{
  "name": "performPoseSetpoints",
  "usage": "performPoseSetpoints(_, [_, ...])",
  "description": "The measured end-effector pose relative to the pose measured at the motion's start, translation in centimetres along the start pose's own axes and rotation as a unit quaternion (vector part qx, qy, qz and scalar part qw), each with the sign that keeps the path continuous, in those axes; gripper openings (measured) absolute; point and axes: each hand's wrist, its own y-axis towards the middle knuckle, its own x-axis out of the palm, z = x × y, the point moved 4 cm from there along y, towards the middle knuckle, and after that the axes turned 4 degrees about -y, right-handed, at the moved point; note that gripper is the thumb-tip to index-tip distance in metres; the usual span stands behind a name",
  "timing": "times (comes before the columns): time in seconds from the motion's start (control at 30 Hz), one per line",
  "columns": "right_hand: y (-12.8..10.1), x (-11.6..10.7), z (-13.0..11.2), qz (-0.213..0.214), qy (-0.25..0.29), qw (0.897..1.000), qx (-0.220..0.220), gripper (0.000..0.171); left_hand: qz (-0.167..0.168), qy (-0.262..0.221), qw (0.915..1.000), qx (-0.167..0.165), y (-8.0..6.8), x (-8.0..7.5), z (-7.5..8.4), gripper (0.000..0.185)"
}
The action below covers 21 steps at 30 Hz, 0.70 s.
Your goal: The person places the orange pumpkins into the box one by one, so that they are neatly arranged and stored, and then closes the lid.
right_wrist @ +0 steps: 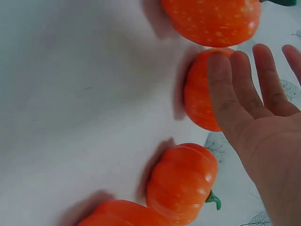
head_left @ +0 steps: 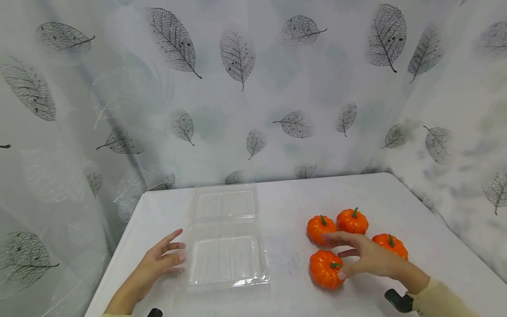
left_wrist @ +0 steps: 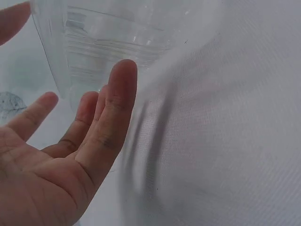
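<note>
On table (head_left: 277, 193), left-centre: we note open clamshell box (head_left: 227, 259) holding nothing, left hand (head_left: 158, 262) flat against its side. Near right edge: 4 pumpkins (head_left: 326, 268) unpacked; right hand (head_left: 366, 255) spread over them, gripping none.

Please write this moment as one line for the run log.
left hand: open, beside clear clamshell box | right hand: open, over four orange pumpkins | box: open

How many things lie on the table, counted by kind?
Small orange pumpkins: 4 (first, second, third, fourth)
Clear plastic clamshell container, open: 1
Total: 5
</note>
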Motion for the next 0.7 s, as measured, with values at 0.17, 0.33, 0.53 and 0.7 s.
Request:
performPoseSetpoints(0.17, [-0.2, 0.4, 0.7, -0.002, -0.017, 1.000, 0.026, 0.072, -0.026, 0.000, 0.9997, 0.001, 0.0, 0.0, -0.5, 0.087])
performPoseSetpoints(0.33, [-0.3, 0.6, 1.3, -0.002, -0.022, 0.999, 0.037, 0.072, -0.039, 0.005, 0.9992, 0.012, 0.0, -0.2, -0.8, 0.095])
performPoseSetpoints(0.53, [-0.7, 1.0, 2.2, -0.001, -0.022, 0.999, 0.044, 0.073, -0.051, -0.003, 0.9987, 0.005, 0.0, -0.1, -0.9, 0.097])
performPoseSetpoints(0.7, [-0.8, 1.3, 2.7, 0.001, -0.025, 0.999, 0.034, 0.077, -0.073, -0.028, 0.9967, 0.019, -0.2, 0.0, -1.0, 0.096])
